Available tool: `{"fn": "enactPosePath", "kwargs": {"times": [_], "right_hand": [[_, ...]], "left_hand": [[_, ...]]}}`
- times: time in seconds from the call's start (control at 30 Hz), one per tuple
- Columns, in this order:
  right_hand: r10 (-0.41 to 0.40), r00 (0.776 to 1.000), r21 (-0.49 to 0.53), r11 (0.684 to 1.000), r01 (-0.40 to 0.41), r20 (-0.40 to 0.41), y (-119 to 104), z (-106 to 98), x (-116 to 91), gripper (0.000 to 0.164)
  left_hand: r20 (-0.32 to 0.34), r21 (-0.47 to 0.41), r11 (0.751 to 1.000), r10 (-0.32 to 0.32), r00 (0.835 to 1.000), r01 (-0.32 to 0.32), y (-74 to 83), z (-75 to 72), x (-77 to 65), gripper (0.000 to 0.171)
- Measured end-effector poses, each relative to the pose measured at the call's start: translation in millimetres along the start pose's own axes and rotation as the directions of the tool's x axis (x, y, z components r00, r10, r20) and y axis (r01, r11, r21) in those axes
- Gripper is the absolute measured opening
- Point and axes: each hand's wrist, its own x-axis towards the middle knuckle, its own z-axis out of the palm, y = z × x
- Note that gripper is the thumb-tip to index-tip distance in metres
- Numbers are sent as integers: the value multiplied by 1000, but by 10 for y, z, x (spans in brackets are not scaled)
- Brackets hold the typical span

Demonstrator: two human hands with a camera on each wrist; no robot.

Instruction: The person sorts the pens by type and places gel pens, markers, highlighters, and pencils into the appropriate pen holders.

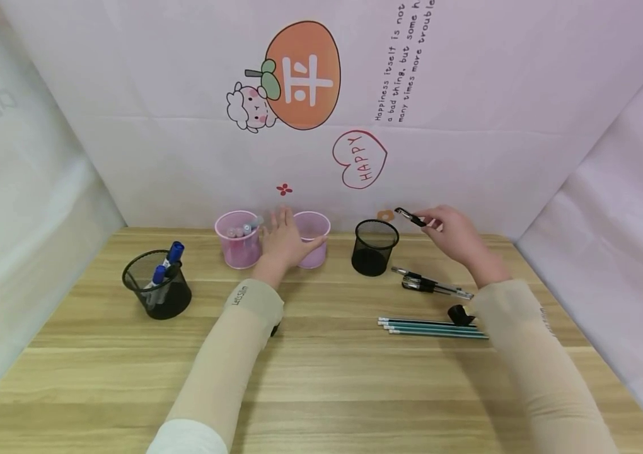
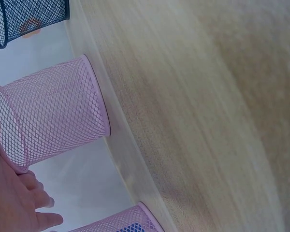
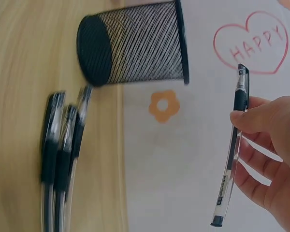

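Observation:
My right hand [image 1: 454,233] pinches a black gel pen [image 3: 227,164] between thumb and fingers, raised to the right of a black mesh pen cup [image 1: 370,261]. In the right wrist view the pen stands nearly upright, capped end at the top. At the back, my left hand [image 1: 284,243] has its fingers spread at the rim of the right pink mesh cup [image 2: 53,111], the thumb reaching across it. Beside that hand is the left pink cup [image 1: 240,252], with several pens or markers [image 1: 239,231] inside. More black gel pens [image 1: 420,284] lie below the right hand.
At the left, another black mesh cup [image 1: 168,302] holds blue-capped markers [image 1: 174,252]. Several green and dark pencils [image 1: 435,329] lie side by side near the right sleeve. A white printed cloth [image 1: 185,157] stands along the table's back edge.

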Motion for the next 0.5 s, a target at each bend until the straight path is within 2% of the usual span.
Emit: {"fn": "enactPosePath", "kwargs": {"times": [0.13, 0.3, 0.5], "right_hand": [[-29, 998, 21, 999, 30, -47, -126, 44, 48, 35], [-53, 990, 104, 992, 67, -133, -296, 130, 134, 36], [-50, 963, 277, 953, 125, -263, -520, 249, 266, 37]], "left_hand": [[14, 2, 1000, -10, 1000, 10, -6, 3, 12, 119], [11, 10, 1000, -12, 1000, 12, -1, 4, 13, 118], [1, 15, 1000, -11, 1000, 11, -2, 6, 15, 118]]}}
